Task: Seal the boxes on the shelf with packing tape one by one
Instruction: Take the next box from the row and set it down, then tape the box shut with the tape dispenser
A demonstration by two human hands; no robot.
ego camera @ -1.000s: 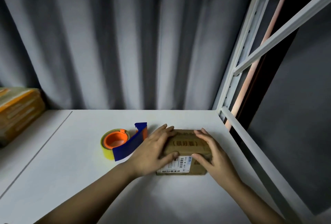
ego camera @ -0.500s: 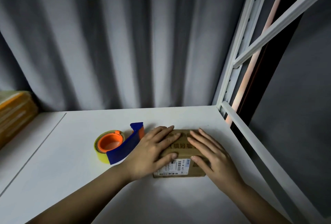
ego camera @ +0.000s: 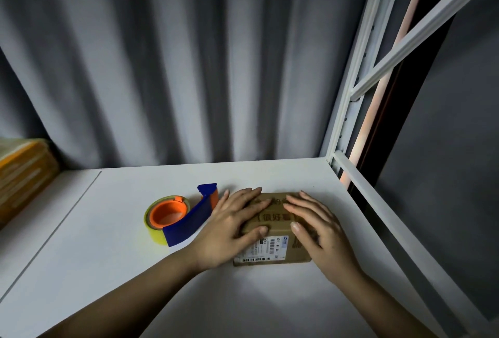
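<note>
Both hands, left hand (ego camera: 229,225) and right hand (ego camera: 320,229), press flat, fingers spread, on the cardboard box (ego camera: 275,232); next, probably, reaching for the tape dispenser (ego camera: 179,216) just beside it.

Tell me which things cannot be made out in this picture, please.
- Box top seam, head view: the left hand and right hand lie flat over it, so taped or not is unclear.
- Shipping label: print too small to read.
- Yellow packages: cut off by the left edge.
- Tape dispenser: its blade end is hidden behind the left hand.
</note>
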